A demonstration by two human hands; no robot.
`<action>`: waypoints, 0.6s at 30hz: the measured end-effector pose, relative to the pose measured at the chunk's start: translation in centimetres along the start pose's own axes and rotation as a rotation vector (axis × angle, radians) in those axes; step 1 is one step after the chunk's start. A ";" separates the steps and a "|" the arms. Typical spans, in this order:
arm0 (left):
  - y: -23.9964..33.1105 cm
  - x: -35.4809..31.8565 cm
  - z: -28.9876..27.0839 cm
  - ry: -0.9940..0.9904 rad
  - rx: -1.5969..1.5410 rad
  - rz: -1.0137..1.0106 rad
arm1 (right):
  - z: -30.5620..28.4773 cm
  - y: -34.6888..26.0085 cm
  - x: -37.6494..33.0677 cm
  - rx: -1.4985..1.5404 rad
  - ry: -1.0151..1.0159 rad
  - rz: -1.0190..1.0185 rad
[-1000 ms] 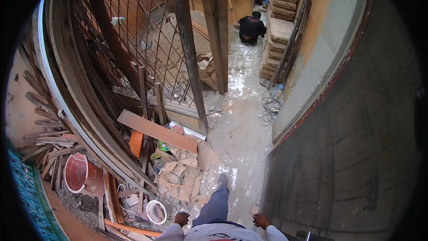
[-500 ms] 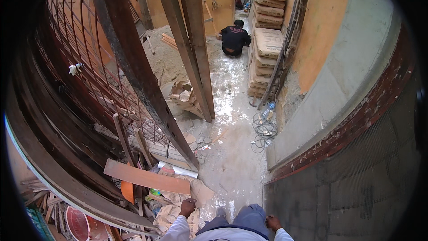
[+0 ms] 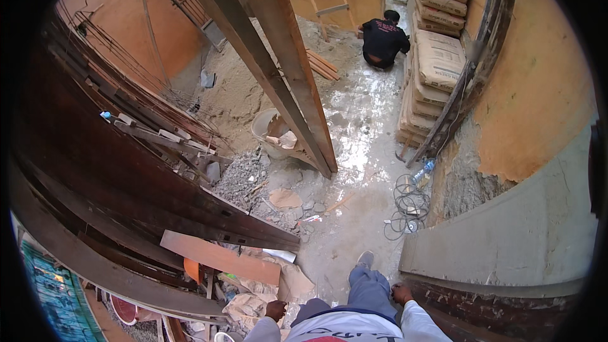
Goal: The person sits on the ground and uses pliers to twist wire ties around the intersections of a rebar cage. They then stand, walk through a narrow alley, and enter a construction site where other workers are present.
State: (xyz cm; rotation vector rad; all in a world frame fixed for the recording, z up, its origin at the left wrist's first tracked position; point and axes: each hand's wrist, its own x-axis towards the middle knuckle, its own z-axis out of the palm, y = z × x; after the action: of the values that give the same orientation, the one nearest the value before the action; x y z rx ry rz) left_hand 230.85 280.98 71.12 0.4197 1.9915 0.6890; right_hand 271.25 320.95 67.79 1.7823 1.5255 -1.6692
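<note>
My left hand (image 3: pixel 276 310) hangs low beside my left hip, its fingers loosely curled and nothing visible in them. Close to it lie crumpled brown paper sacks (image 3: pixel 296 280) and a flat reddish-brown board (image 3: pixel 221 258). My right hand (image 3: pixel 401 293) is by my right thigh, fingers curled in, with no object showing. It is nearest the lower end of the grey wall panel (image 3: pixel 487 250) and a dark wooden beam. One grey shoe (image 3: pixel 365 258) is stepped forward on the dusty floor.
Upright wooden posts (image 3: pixel 294 69) stand ahead left, beside a whitish bucket (image 3: pixel 265 125) and a sand heap (image 3: pixel 253 66). Stacked cement sacks (image 3: pixel 440 60) line the right wall. Coiled wire (image 3: pixel 410 199) lies on the floor. A person in black (image 3: pixel 385 41) crouches farther along the passage.
My view has shifted forward and turned left. My right leg has stepped ahead. My left hand has dropped lower, while the right is higher in view. The crouching person stays in the passage.
</note>
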 end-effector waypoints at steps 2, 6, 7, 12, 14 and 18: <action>5.6 0.9 2.2 0.128 -0.313 -0.429 | -4.5 -6.4 1.0 0.007 0.052 -0.056; 13.0 5.1 4.3 0.197 -0.060 -0.177 | -14.7 -13.5 9.8 -0.238 0.165 -0.394; 16.4 6.9 4.7 0.199 0.055 -0.070 | -17.8 -15.0 12.1 -0.319 0.239 -0.488; 21.3 9.1 4.2 0.269 0.161 -0.107 | -18.4 -27.9 10.4 0.038 0.130 -0.333; 19.2 12.7 3.8 0.300 0.385 0.043 | -17.4 -29.6 11.1 0.057 0.046 -0.324; 26.1 19.2 2.7 0.102 0.695 0.127 | -17.6 -28.7 12.9 0.076 -0.054 -0.109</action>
State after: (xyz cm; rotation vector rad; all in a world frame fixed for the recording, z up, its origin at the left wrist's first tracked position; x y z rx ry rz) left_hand 224.12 312.72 73.29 0.9411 2.2825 0.0654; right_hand 255.68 352.72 75.01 1.7040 1.5811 -1.8346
